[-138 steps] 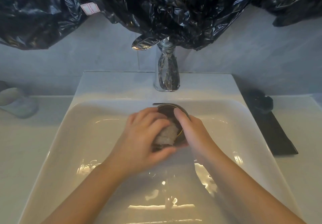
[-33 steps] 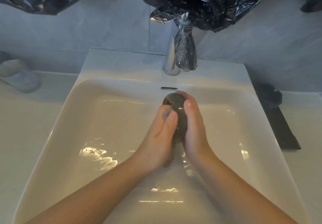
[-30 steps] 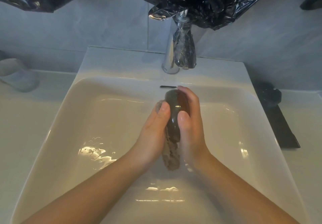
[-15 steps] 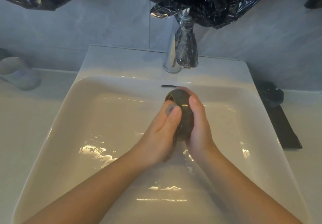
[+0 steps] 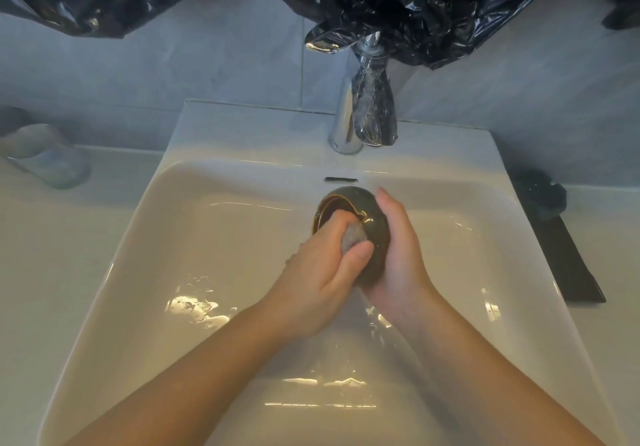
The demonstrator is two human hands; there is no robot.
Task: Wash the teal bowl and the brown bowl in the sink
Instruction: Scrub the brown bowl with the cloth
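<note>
Mid-frame, your right hand cups the bowl; your left hand pinches a sponge against its rim.

Sink is glossy white ceramic, smooth and wet, with glare streaks. Faucet is mirror-shiny chrome metal (its spout looks wrapped in clear crinkly film). The black plastic sheeting above is thin, crumpled and shiny. Brown bowl has a smooth glaze and a shiny gold rim; the sponge looks rough and grey. Wall tile is matt.
</note>
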